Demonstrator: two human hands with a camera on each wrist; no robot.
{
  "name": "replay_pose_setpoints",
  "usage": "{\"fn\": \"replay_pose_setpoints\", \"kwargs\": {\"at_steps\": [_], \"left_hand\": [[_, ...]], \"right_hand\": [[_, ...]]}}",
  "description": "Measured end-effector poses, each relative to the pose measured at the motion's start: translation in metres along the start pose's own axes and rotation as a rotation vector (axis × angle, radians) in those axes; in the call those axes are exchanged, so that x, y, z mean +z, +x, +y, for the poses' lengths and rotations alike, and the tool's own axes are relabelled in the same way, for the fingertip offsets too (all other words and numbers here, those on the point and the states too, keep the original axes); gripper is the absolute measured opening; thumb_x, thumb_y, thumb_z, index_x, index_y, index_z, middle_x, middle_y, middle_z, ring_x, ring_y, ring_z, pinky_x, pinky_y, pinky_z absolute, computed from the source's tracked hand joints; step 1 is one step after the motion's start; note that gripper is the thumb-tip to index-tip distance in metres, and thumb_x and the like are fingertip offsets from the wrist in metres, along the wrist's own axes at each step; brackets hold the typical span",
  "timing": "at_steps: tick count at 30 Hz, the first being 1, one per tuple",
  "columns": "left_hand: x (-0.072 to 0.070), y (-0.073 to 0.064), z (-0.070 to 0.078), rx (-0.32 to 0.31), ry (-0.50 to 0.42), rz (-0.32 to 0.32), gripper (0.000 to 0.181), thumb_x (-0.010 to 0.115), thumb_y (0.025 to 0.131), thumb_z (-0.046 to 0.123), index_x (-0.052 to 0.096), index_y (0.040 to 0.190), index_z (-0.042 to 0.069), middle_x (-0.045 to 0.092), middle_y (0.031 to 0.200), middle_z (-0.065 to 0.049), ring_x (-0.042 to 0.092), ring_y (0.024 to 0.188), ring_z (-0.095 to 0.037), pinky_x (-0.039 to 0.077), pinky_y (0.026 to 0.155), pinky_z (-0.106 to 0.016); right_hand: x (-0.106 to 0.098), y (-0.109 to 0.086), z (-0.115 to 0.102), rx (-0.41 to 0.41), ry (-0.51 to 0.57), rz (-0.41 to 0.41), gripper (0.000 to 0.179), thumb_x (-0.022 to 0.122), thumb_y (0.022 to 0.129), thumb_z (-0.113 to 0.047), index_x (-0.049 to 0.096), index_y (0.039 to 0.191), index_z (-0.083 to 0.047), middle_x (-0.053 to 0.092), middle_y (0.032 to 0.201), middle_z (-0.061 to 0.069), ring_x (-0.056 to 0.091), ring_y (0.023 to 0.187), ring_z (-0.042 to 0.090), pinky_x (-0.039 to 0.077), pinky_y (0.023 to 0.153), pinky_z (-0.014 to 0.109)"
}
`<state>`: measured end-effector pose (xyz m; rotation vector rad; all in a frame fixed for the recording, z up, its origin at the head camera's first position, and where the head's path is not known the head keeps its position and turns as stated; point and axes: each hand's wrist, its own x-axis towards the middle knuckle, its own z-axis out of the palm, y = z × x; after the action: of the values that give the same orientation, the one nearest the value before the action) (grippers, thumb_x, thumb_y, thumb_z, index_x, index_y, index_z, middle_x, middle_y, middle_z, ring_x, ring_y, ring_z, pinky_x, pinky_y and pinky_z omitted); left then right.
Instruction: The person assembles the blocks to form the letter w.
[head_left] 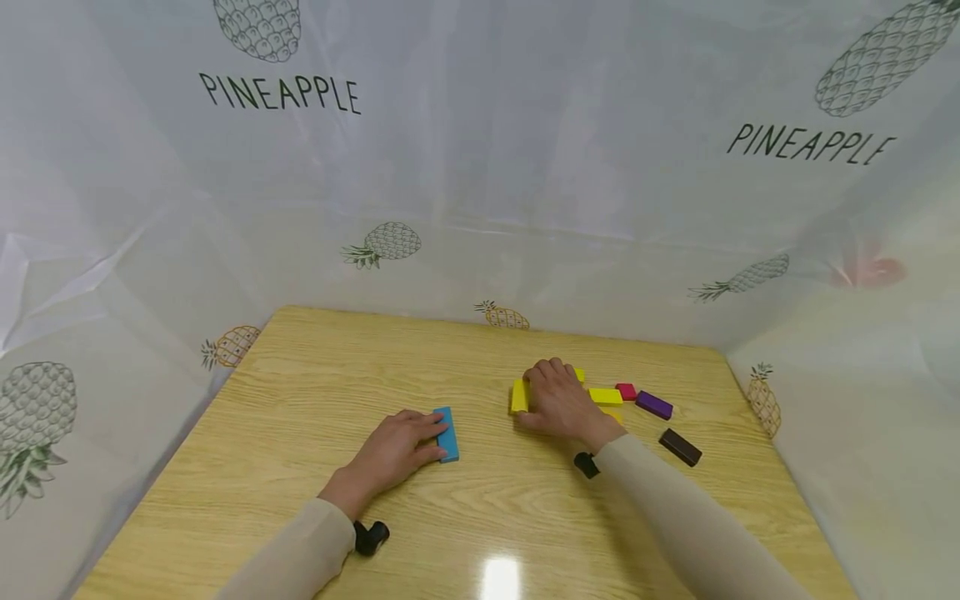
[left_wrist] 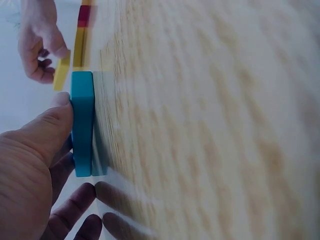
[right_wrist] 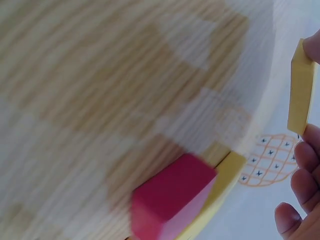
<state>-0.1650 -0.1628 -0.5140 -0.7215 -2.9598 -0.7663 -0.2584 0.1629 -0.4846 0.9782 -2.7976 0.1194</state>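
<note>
My left hand grips a blue block that stands on its long edge on the wooden table. In the left wrist view the thumb presses the blue block's side face, and the other fingers curl near its lower end. To the right, my right hand pinches a yellow block held on edge. The right wrist view shows that yellow block between the fingertips, above a red block and another yellow block.
Right of my right hand lie a flat yellow block, a red block, a purple block and a dark brown block. A pineapple-print sheet walls in the table's back and sides.
</note>
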Motion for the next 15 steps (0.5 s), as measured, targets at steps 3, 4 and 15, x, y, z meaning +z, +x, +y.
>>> {"fn": "replay_pose_setpoints", "kwargs": {"at_steps": [3,4,15], "left_hand": [[0.000,0.000,-0.001,0.001,-0.002,-0.004,0.053,0.069,0.102,0.041,0.064,0.147,0.014,0.060,0.154,-0.006,0.056,0.140,-0.033,0.044,0.115,-0.058],[0.000,0.000,-0.001,0.000,-0.008,-0.006,0.053,0.069,0.102,0.041,0.064,0.147,0.013,0.060,0.154,-0.006,0.055,0.140,-0.033,0.044,0.116,-0.058],[-0.002,0.002,-0.001,0.005,-0.010,-0.020,0.052,0.070,0.102,0.040,0.065,0.146,0.013,0.061,0.153,-0.005,0.056,0.139,-0.032,0.045,0.114,-0.057]], "right_hand": [[0.000,0.007,-0.004,-0.016,-0.011,-0.002,0.064,0.076,0.092,-0.052,0.063,0.128,-0.001,0.061,0.124,0.015,0.051,0.112,0.034,0.045,0.093,0.049],[0.000,0.009,-0.005,-0.019,-0.012,-0.003,0.064,0.076,0.092,-0.052,0.063,0.128,-0.001,0.061,0.124,0.015,0.051,0.112,0.034,0.045,0.093,0.049],[0.000,0.036,-0.020,-0.064,-0.017,0.012,0.065,0.077,0.092,-0.052,0.064,0.130,-0.001,0.062,0.125,0.015,0.053,0.112,0.035,0.046,0.095,0.051]]}}
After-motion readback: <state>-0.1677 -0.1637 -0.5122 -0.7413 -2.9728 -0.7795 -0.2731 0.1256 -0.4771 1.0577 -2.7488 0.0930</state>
